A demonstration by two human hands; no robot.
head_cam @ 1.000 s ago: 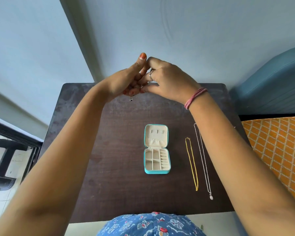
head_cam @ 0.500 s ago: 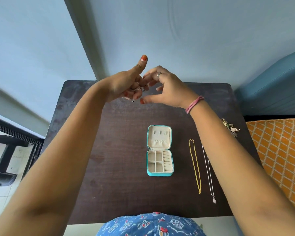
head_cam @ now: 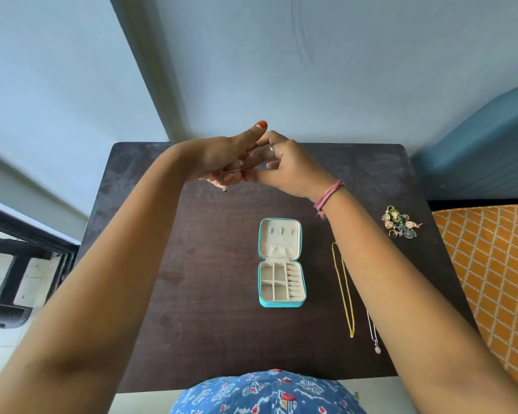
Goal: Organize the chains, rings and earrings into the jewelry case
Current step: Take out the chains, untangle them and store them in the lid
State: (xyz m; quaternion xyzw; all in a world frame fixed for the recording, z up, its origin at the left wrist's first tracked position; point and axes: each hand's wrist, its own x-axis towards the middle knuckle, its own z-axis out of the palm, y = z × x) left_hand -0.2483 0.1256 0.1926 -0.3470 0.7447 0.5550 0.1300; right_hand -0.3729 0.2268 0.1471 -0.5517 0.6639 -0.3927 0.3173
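Turquoise zip-around jewelry case point(head_cam: 281, 262) with a cream lining lies open near the middle of the dark wooden table point(head_cam: 192, 294), its lid folded back toward 12 o'clock and its divided tray toward 6 o'clock; every compartment and ring roll that shows looks bare, so by my reading nothing has been stowed yet

At 3 o'clock from the case a yellow gold chain point(head_cam: 343, 289) lies stretched out, and just beyond it a thin silver chain with a small pendant point(head_cam: 373, 334) runs partly under the right forearm. Further toward 2 o'clock sits a small heap of mixed rings and earrings point(head_cam: 399, 225), untouched on the tabletop

Both hands are raised over the far edge of the table, at 12 o'clock from the case. The left hand point(head_cam: 218, 156) has its thumb up and its fingers curled, and the right hand point(head_cam: 284, 165) pinches at those fingers; a thin metal piece glints between them and a tiny dark bead dangles below, but I cannot tell what either hand actually grips

The likely step is getting a small piece off or free, with the chains, rings and earrings all still to go in
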